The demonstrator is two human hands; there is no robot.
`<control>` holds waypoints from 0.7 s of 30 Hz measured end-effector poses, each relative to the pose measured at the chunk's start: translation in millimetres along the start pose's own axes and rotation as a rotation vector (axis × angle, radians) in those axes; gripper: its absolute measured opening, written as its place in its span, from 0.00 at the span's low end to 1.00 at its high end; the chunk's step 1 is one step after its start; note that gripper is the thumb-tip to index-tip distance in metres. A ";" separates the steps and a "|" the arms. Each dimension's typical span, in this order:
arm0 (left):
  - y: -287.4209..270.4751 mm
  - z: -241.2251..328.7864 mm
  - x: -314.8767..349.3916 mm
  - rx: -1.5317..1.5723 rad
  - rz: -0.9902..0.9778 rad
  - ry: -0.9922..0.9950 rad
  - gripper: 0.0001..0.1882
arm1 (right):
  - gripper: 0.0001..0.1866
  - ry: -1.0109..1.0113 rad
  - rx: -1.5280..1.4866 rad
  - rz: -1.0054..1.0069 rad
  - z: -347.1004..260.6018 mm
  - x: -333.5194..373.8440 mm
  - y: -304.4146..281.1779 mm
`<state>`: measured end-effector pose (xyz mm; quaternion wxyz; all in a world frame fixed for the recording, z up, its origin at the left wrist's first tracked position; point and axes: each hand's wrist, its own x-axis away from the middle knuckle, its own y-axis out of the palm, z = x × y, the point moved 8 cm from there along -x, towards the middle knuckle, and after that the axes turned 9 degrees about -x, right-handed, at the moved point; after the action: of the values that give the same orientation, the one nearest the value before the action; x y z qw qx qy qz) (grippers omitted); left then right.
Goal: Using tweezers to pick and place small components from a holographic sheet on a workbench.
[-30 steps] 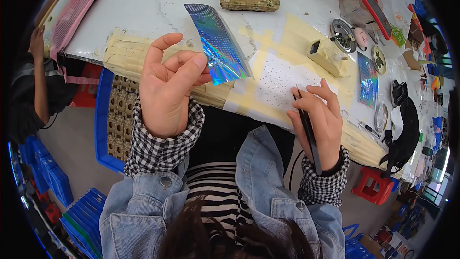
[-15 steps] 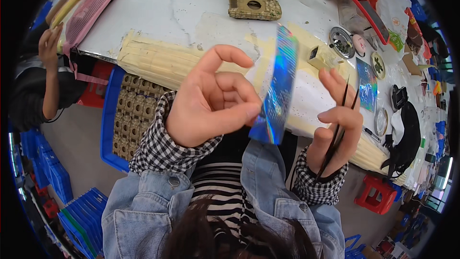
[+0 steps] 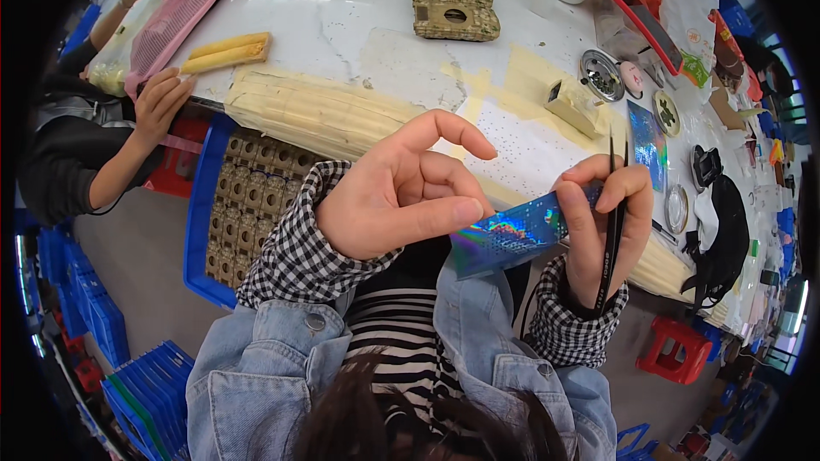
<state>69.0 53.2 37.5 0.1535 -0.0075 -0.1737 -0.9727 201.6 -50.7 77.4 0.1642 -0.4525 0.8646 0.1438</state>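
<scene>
A shiny blue holographic sheet point(image 3: 508, 235) with rows of small dots stretches between my two hands, in front of the table edge. Thumb and curled fingers of my left hand point(image 3: 401, 192) pinch its left end, while the index finger arches free above. The sheet's right end is pinched by my right hand point(image 3: 602, 213), which also carries black tweezers point(image 3: 610, 243) upright among its fingers, tips upward and apart. Beyond the hands, a white paper point(image 3: 521, 149) dotted with tiny dark specks lies taped to the table.
Three joined camouflage-patterned cases point(image 3: 455, 15) sit farther back on the white table point(image 3: 342, 13). A blue crate point(image 3: 195, 230) of similar parts stands at the left, below the table. To the right are a metal dish point(image 3: 602, 75) and another holographic sheet point(image 3: 647, 141). A co-worker's hand point(image 3: 160, 102) is at the far left.
The sheet has swung from upright to nearly level, and my right hand has taken hold of its free end. At far left, a yellow bundle now lies on the table beside the co-worker's hand.
</scene>
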 end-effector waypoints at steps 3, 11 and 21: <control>-1.4 -2.0 2.4 0.013 -0.011 -0.004 0.27 | 0.16 -0.094 0.038 0.122 -2.9 3.2 -9.2; -9.8 -6.1 7.2 -0.047 0.048 -0.022 0.22 | 0.15 -0.138 0.078 0.193 -3.8 6.0 -6.5; -32.0 -11.6 6.3 0.004 0.276 0.113 0.18 | 0.15 -0.100 0.051 0.120 8.4 5.6 7.6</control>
<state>53.8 75.9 16.2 0.2951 0.0237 -0.1639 -0.9410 193.6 -47.3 68.3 0.2099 -0.3879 0.8842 0.1537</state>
